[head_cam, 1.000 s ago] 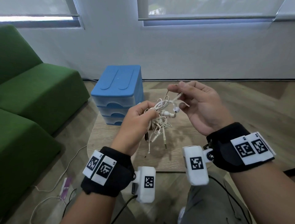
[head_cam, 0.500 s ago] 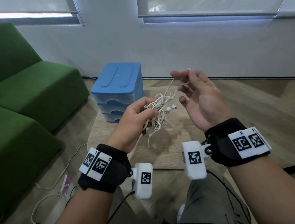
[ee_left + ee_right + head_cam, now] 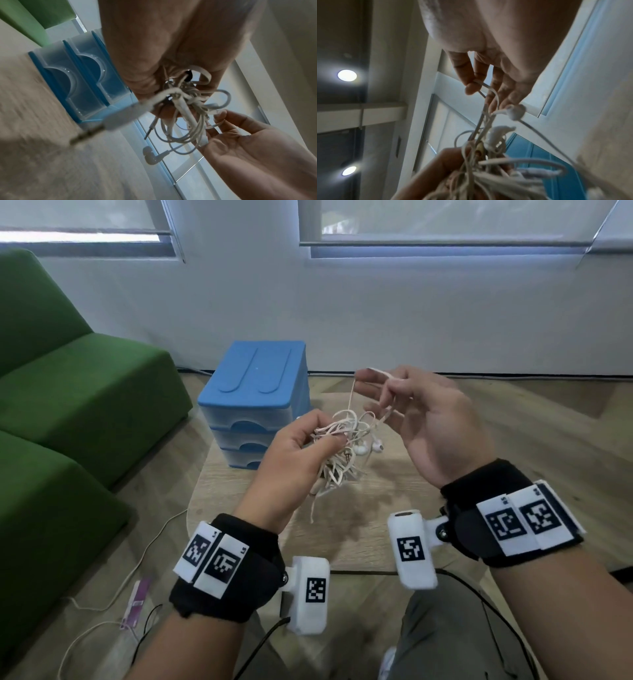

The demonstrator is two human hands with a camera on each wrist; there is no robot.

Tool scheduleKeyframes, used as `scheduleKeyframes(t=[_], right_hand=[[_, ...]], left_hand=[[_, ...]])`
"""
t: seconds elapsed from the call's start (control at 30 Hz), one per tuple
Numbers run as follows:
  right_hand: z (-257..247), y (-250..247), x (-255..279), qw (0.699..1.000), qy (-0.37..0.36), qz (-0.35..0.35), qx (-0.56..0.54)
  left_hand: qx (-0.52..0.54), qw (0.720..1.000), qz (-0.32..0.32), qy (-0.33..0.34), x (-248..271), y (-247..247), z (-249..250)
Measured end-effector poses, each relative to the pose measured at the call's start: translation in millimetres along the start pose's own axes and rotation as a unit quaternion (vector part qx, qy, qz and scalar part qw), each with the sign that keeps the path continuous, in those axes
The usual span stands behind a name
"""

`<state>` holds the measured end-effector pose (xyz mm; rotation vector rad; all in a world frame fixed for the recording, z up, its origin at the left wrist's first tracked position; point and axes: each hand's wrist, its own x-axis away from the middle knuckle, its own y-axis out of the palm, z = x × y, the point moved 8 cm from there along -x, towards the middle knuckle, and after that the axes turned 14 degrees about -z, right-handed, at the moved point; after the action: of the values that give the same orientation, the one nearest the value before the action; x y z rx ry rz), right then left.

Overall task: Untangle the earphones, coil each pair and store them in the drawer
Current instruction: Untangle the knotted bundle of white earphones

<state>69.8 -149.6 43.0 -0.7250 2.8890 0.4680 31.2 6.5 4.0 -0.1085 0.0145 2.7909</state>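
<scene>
The job looks to be at its very start: the earphones (image 3: pixel 337 450) are one white knot, no pair has been freed or coiled, and nothing has gone into the blue drawer unit (image 3: pixel 255 405), whose translucent drawers all appear shut. What remains, as I judge it, is nearly everything — teasing the pairs apart, winding each one, opening a drawer and laying them in. The left hand (image 3: pixel 294 460) is clenched round the bulk of the tangle, held in the air above the wooden bench (image 3: pixel 359 508) and just in front of the drawer unit, with loose ends and loops hanging below the fist. The right hand (image 3: pixel 424 419) is held up beside it, palm toward the camera, with most fingers (image 3: pixel 469 86) relaxed, while one strand (image 3: pixel 352 395) runs up from the knot and over its fingertips — the right wrist view shows that strand pinched between thumb and finger. The cords are thin, flat and off-white, crossing each other many times. Two earbuds (image 3: pixel 370 447) dangle at the right edge of the bundle, and a metal jack plug (image 3: pixel 85 135) swings close to the left wrist camera, blurred. How many pairs are in the knot I cannot tell, since the cords overlap too densely. A green sofa (image 3: pixel 68 405) stands to the left.
</scene>
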Motion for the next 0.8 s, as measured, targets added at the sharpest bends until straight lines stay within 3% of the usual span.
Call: scheduleKeyframes(t=[0.17, 0.5, 0.63, 0.8], right_hand=[[7.7, 1.3, 1.4, 0.999, 0.030, 0.016, 0.030], [17.7, 8.6, -4.7, 0.990, 0.051, -0.025, -0.129], [17.5, 4.8, -5.5, 0.993, 0.016, 0.009, -0.115], [12.8, 6.7, -1.3, 0.996, -0.065, 0.058, -0.008]], left_hand=[[-0.014, 1.000, 0.018, 0.003, 0.4, -6.6, 1.4], [-0.041, 0.999, 0.015, -0.011, 9.8, -6.9, -4.1], [-0.042, 0.999, 0.024, -0.010, 10.5, -9.8, -3.9], [-0.051, 0.998, 0.040, -0.011, 10.1, -12.6, -2.7]])
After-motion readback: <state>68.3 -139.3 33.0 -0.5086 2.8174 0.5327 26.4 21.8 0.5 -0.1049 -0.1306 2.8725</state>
